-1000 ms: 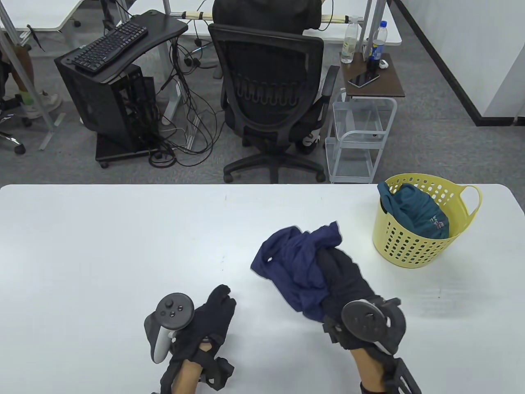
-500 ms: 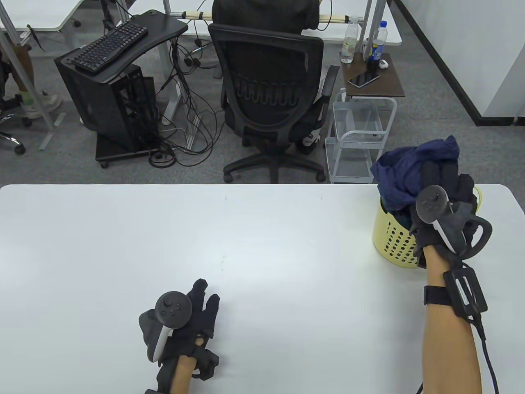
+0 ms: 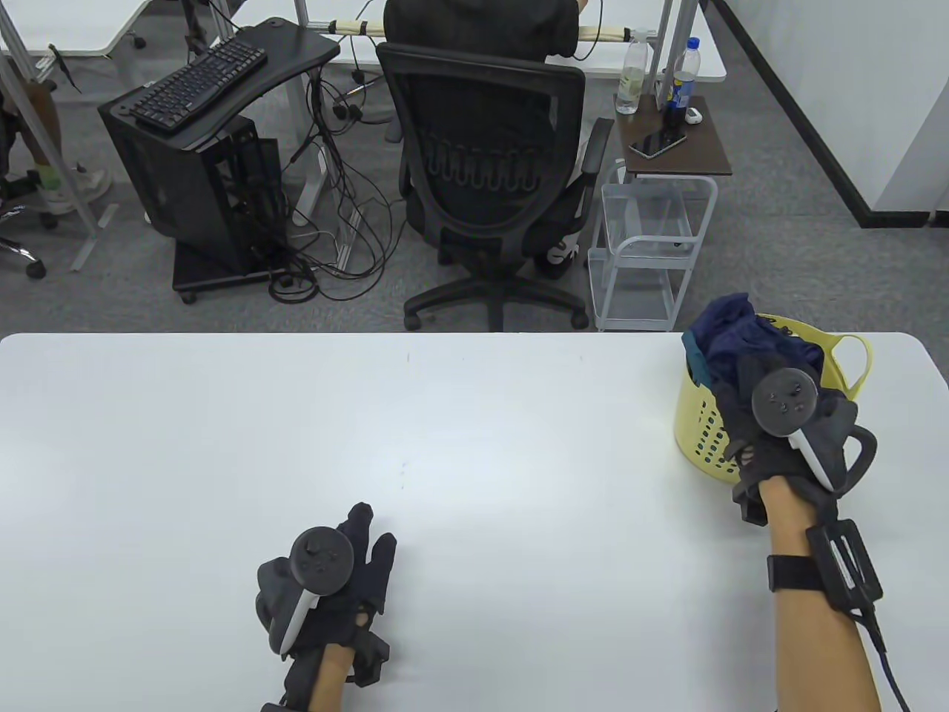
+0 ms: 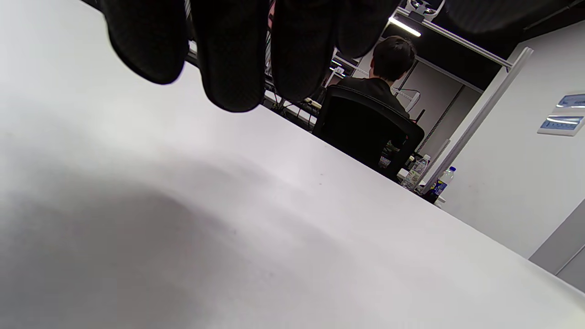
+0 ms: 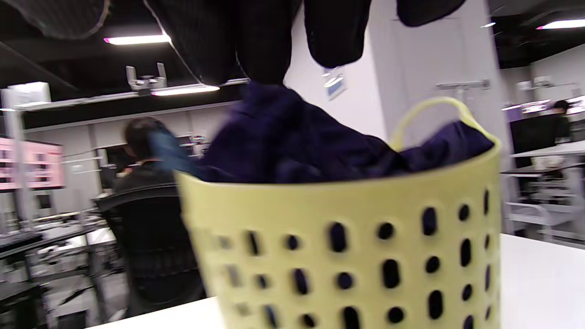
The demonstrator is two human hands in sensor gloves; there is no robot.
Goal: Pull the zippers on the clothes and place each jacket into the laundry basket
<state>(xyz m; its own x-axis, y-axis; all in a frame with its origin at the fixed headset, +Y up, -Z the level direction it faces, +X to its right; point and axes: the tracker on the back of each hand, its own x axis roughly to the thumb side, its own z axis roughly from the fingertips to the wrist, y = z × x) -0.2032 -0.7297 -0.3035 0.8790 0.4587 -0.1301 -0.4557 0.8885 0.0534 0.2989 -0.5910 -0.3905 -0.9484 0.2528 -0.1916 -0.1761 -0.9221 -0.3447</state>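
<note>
The yellow laundry basket (image 3: 700,434) (image 5: 347,201) stands at the table's far right. A crumpled navy jacket (image 3: 730,326) (image 5: 292,137) lies heaped in it, bulging above the rim, over a teal garment (image 3: 691,354) whose edge shows at the left. My right hand (image 3: 741,393) is over the basket; in the right wrist view its fingers (image 5: 256,45) hang fairly straight, two tips touching the top of the jacket and the others clear of it. My left hand (image 3: 363,549) lies flat on the table near the front, fingers (image 4: 233,68) straight, holding nothing.
The white table (image 3: 371,445) stretches left of the basket. Beyond its far edge stand a black office chair (image 3: 489,170) with a seated person, a white wire cart (image 3: 645,252) and a computer stand (image 3: 200,148).
My right hand carried the navy jacket from mid-table up over the basket, then lowered it inside. The left hand drew back slightly and stayed flat.
</note>
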